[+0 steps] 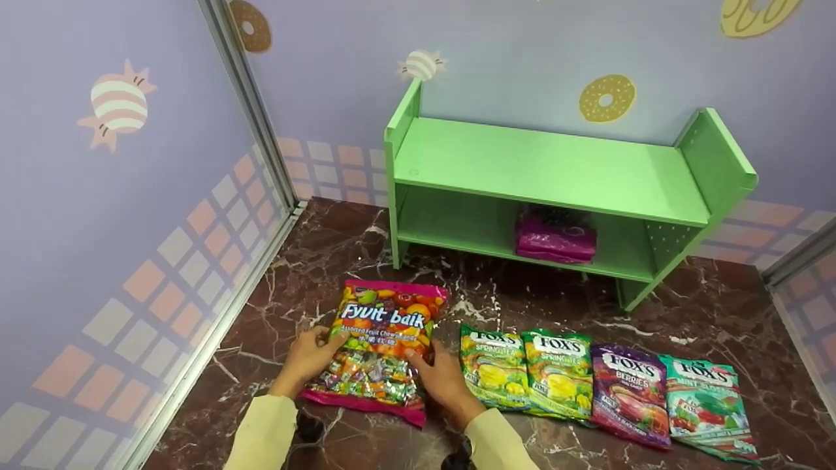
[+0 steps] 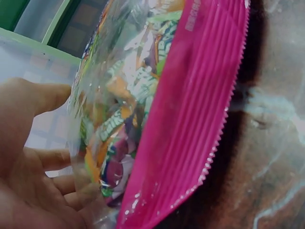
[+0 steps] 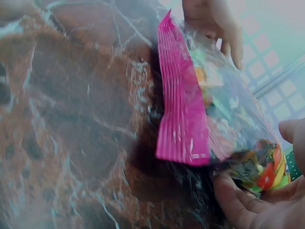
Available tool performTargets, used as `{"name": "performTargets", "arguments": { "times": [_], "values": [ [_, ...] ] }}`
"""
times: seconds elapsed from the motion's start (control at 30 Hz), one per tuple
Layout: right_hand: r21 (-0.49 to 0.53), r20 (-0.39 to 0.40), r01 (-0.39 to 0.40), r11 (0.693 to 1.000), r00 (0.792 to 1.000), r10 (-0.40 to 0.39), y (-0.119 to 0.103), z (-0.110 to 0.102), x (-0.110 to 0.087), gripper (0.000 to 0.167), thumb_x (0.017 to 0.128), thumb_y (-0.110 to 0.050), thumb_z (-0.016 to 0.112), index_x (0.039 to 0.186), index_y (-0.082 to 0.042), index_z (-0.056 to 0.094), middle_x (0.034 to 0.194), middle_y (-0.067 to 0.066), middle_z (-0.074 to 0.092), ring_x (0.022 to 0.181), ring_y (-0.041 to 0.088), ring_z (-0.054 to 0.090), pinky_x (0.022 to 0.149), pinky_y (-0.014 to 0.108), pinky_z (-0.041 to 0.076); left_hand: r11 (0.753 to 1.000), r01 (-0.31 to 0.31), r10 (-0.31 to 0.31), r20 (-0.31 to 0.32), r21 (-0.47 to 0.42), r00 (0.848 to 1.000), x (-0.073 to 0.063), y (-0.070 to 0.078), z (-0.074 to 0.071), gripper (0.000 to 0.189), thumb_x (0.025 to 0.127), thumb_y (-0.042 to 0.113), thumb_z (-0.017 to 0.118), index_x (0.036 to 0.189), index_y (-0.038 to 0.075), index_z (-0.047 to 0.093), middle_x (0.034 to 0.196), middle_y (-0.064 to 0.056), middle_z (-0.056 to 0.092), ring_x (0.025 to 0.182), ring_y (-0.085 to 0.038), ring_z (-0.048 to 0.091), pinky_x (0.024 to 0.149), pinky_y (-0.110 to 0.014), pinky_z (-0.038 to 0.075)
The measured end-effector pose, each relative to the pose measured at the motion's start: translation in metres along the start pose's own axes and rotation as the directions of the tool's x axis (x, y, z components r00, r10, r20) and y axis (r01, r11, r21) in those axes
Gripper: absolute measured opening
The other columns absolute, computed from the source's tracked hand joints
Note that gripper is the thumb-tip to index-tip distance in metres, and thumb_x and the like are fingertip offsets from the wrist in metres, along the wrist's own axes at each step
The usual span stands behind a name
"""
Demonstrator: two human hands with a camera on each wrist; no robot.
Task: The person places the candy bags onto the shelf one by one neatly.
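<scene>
A large candy bag with pink ends, marked "Fyvit baik", lies on the dark marbled surface, its clear lower part showing wrapped sweets. My left hand grips its left edge, thumb over the top. On the opposite edge, my right hand holds it with the thumb on the front. The left wrist view shows the pink sealed end close up, with the left fingers against the bag's side. In the right wrist view, the right fingers reach under the bag's edge.
Right of the big bag lie two green-yellow Fox's bags, a purple Fox's Berries bag and a teal Fox's mint bag. Behind stands a green two-tier shelf with a magenta package on its lower tier. Patterned walls enclose the area.
</scene>
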State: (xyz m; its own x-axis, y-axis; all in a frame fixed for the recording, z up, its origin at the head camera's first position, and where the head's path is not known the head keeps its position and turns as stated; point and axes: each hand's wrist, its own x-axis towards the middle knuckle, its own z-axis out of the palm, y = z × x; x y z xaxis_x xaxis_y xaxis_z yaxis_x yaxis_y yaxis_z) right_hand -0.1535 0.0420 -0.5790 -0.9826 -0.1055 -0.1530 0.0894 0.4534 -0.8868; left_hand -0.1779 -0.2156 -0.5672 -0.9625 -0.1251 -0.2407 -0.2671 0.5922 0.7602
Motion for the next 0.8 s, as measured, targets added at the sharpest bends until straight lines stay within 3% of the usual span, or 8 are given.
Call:
{"name": "performTargets", "arguments": {
  "times": [0.2, 0.37, 0.5, 0.63, 0.8],
  "values": [
    [0.166, 0.066, -0.078, 0.983, 0.995, 0.068, -0.001, 0.001, -0.002, 0.077, 0.094, -0.048, 0.057, 0.148, -0.001, 0.029, 0.135, 0.021, 0.053, 0.117, 0.031, 0.057, 0.098, 0.049, 0.047, 0.994, 0.039, -0.029, 0.106, -0.099, 0.994, 0.000, -0.001, 0.003, 0.069, 0.091, 0.047, 0.063, 0.143, 0.006, 0.043, 0.101, -0.015, 0.066, 0.070, -0.019, 0.061, 0.066, -0.034, 0.051],
    [0.250, 0.114, -0.095, 0.963, 0.991, 0.068, 0.002, 0.001, -0.005, 0.074, 0.095, -0.044, 0.058, 0.149, -0.008, 0.024, 0.138, 0.018, 0.050, 0.119, 0.031, 0.055, 0.099, 0.050, 0.045, 0.981, 0.010, 0.025, 0.178, -0.194, 0.984, -0.003, -0.004, 0.005, 0.074, 0.092, 0.039, 0.064, 0.150, 0.006, 0.031, 0.098, -0.016, 0.068, 0.064, -0.016, 0.061, 0.061, -0.032, 0.053],
    [0.228, 0.094, -0.044, 0.973, 0.995, 0.023, 0.003, 0.000, -0.006, 0.074, 0.096, -0.036, 0.059, 0.150, -0.003, 0.021, 0.143, 0.022, 0.045, 0.126, 0.034, 0.049, 0.103, 0.052, 0.040, 0.967, -0.029, 0.085, 0.215, -0.252, 0.973, -0.007, -0.007, 0.005, 0.075, 0.093, 0.032, 0.065, 0.152, 0.009, 0.026, 0.114, -0.021, 0.065, 0.082, -0.020, 0.065, 0.069, -0.033, 0.053],
    [0.237, 0.094, -0.038, 0.971, 0.995, 0.016, 0.003, -0.001, -0.006, 0.074, 0.097, -0.032, 0.058, 0.152, -0.002, 0.017, 0.146, 0.023, 0.041, 0.131, 0.035, 0.045, 0.105, 0.052, 0.039, 0.963, -0.029, 0.094, 0.230, -0.269, 0.969, -0.012, -0.010, 0.005, 0.083, 0.090, 0.034, 0.068, 0.155, 0.014, 0.021, 0.141, -0.025, 0.048, 0.107, -0.027, 0.064, 0.083, -0.037, 0.054],
    [0.206, 0.080, -0.005, 0.979, 0.997, -0.012, 0.003, -0.002, -0.007, 0.073, 0.098, -0.031, 0.057, 0.152, -0.002, 0.019, 0.151, 0.024, 0.036, 0.138, 0.039, 0.037, 0.109, 0.056, 0.034, 0.964, -0.038, 0.104, 0.245, -0.263, 0.964, -0.015, -0.011, 0.005, 0.087, 0.089, 0.035, 0.069, 0.156, 0.015, 0.017, 0.149, -0.026, 0.039, 0.116, -0.033, 0.059, 0.096, -0.046, 0.049]
  ]
}}
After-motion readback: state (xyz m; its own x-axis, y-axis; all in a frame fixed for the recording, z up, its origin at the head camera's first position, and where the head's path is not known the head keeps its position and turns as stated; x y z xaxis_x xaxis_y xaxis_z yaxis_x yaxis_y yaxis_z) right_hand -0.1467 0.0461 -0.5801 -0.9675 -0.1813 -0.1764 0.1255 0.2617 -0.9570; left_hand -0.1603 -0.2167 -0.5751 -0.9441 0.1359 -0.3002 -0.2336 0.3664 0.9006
